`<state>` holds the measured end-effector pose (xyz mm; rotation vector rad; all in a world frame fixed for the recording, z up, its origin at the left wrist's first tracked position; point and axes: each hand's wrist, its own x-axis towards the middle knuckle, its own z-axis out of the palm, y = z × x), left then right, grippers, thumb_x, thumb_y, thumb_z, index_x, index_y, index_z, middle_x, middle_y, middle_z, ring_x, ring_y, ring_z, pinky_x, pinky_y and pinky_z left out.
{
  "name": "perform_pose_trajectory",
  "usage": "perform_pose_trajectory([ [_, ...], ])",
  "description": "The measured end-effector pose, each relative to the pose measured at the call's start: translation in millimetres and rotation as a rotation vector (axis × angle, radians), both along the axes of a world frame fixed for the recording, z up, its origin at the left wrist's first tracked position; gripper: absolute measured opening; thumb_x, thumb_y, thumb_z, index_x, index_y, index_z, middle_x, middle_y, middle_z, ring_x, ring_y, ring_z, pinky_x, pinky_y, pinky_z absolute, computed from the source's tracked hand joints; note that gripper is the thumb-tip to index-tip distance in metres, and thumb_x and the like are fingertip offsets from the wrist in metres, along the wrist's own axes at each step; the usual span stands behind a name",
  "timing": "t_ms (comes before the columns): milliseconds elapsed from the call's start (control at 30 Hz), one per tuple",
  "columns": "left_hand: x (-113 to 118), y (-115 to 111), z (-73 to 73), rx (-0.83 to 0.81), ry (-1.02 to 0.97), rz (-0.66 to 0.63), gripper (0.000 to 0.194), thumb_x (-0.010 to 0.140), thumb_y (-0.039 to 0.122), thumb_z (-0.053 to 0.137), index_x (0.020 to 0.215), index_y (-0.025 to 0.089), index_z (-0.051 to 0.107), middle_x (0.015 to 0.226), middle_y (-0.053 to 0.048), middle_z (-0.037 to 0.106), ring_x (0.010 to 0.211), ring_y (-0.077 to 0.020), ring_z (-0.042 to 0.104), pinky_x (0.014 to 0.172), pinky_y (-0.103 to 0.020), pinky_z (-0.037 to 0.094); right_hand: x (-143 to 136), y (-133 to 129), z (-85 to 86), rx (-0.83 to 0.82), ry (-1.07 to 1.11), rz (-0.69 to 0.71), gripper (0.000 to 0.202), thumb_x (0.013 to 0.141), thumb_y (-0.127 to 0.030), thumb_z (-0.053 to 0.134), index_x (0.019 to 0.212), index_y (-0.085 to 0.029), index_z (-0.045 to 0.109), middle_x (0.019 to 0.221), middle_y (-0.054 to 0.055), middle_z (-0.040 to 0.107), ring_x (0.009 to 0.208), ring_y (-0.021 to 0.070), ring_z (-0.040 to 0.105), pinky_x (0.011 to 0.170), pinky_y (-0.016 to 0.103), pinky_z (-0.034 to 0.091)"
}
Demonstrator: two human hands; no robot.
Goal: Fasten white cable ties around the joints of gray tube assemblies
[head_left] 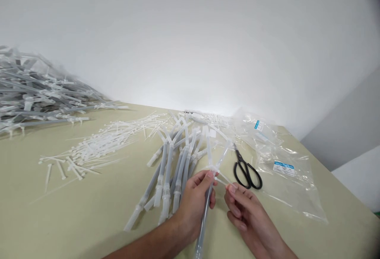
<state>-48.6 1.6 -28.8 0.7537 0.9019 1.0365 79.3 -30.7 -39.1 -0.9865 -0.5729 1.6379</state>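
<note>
My left hand [196,195] is wrapped round a translucent tube assembly [209,148], just below its Y-shaped joint. Two short branches spread upward from that joint, and a longer tube runs down toward the bottom edge. White cable ties circle the joint. The thumb and forefinger of my right hand [242,203] pinch the free tail of a cable tie [222,179], to the right of the joint. Beside my left hand lies a group of similar tube assemblies [168,168].
Loose white cable ties [97,144] lie left of centre on the table [89,219]. A large heap of tube assemblies [38,93] fills the far left. Black scissors [246,172] and clear plastic bags [292,188] are at the right. A wall stands behind.
</note>
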Motion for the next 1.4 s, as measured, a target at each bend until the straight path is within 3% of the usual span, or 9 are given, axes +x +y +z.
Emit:
perform_pose_trajectory([
  [100, -1, 0, 0.5, -0.073, -0.085, -0.04, 0.029, 0.082, 0.041, 0.054, 0.09, 0.014, 0.062, 0.072, 0.0, 0.052, 0.051, -0.0073, 0.043, 0.05, -0.022, 0.033, 1, 1, 0.4, -0.009, -0.021, 0.004, 0.023, 0.076, -0.038, 0.068, 0.071, -0.017, 0.061, 0.062, -0.004, 0.043, 0.046, 0.0043, 0.027, 0.035, 0.017, 0.014],
  [300, 0, -3, 4.4, -0.09, -0.193, -0.104, 0.024, 0.084, 0.035, 0.051, 0.08, 0.013, 0.06, 0.069, 0.0, 0.053, 0.055, -0.0083, 0.043, 0.053, -0.021, 0.035, -1, -2, -1.0, 0.041, 0.088, 0.088, 0.028, 0.079, -0.037, 0.066, 0.104, -0.023, 0.063, 0.071, -0.003, 0.048, 0.049, 0.0046, 0.032, 0.036, 0.016, 0.016],
  [467, 1, -8, 12.7, -0.052, -0.284, -0.153, 0.017, 0.083, 0.029, 0.055, 0.081, 0.013, 0.061, 0.069, -0.001, 0.054, 0.057, -0.0082, 0.045, 0.055, -0.021, 0.036, -2, -2, -5.7, 0.07, 0.095, 0.09, 0.027, 0.075, -0.029, 0.072, 0.099, -0.02, 0.065, 0.069, -0.001, 0.055, 0.048, 0.0042, 0.036, 0.036, 0.015, 0.015],
  [567, 2, -11, 15.7, -0.006, -0.316, -0.223, 0.018, 0.083, 0.03, 0.056, 0.085, 0.014, 0.064, 0.066, -0.002, 0.055, 0.059, -0.0102, 0.048, 0.057, -0.022, 0.038, -2, -1, -8.0, 0.043, 0.104, 0.026, 0.016, 0.076, -0.031, 0.071, 0.082, -0.017, 0.066, 0.061, -0.001, 0.056, 0.047, 0.0047, 0.042, 0.037, 0.015, 0.019],
  [700, 3, -12, 16.1, 0.025, -0.334, -0.319, 0.023, 0.085, 0.033, 0.054, 0.09, 0.014, 0.065, 0.067, -0.004, 0.058, 0.062, -0.0143, 0.054, 0.057, -0.026, 0.04, -2, 1, -9.9, 0.053, 0.145, -0.006, 0.025, 0.075, -0.032, 0.072, 0.06, -0.016, 0.06, 0.05, -0.003, 0.051, 0.042, 0.0055, 0.043, 0.039, 0.016, 0.028],
  [867, 2, -14, 15.9, 0.015, -0.317, -0.336, 0.024, 0.084, 0.036, 0.056, 0.091, 0.015, 0.066, 0.071, -0.006, 0.059, 0.065, -0.0153, 0.056, 0.061, -0.028, 0.041, -1, 2, -9.0, 0.082, 0.121, -0.051, 0.016, 0.07, -0.03, 0.076, 0.073, -0.017, 0.068, 0.048, -0.004, 0.049, 0.042, 0.0069, 0.044, 0.037, 0.017, 0.032],
  [1133, -1, -11, 14.8, 0.029, -0.333, -0.314, 0.022, 0.087, 0.032, 0.052, 0.09, 0.014, 0.063, 0.068, -0.004, 0.056, 0.062, -0.0119, 0.051, 0.06, -0.025, 0.039, -1, 1, -8.0, 0.078, 0.108, -0.055, 0.023, 0.068, -0.031, 0.077, 0.087, -0.018, 0.07, 0.054, -0.004, 0.052, 0.047, 0.0071, 0.044, 0.044, 0.019, 0.036],
  [1267, -3, -7, 10.2, 0.011, -0.345, -0.309, 0.02, 0.086, 0.032, 0.054, 0.084, 0.014, 0.061, 0.073, -0.003, 0.055, 0.063, -0.0113, 0.051, 0.06, -0.025, 0.039, 0, 2, -8.7, 0.115, 0.057, -0.071, 0.025, 0.072, -0.033, 0.074, 0.091, -0.018, 0.068, 0.052, -0.005, 0.047, 0.043, 0.0053, 0.035, 0.042, 0.019, 0.029],
  [1400, -6, -3, 5.8, -0.027, -0.33, -0.274, 0.021, 0.083, 0.035, 0.058, 0.094, 0.017, 0.06, 0.084, -0.003, 0.055, 0.064, -0.0119, 0.053, 0.059, -0.026, 0.04, 7, 4, -6.9, 0.156, 0.052, -0.166, 0.022, 0.076, -0.037, 0.069, 0.089, -0.019, 0.067, 0.055, -0.006, 0.043, 0.044, 0.0062, 0.03, 0.039, 0.02, 0.023],
])
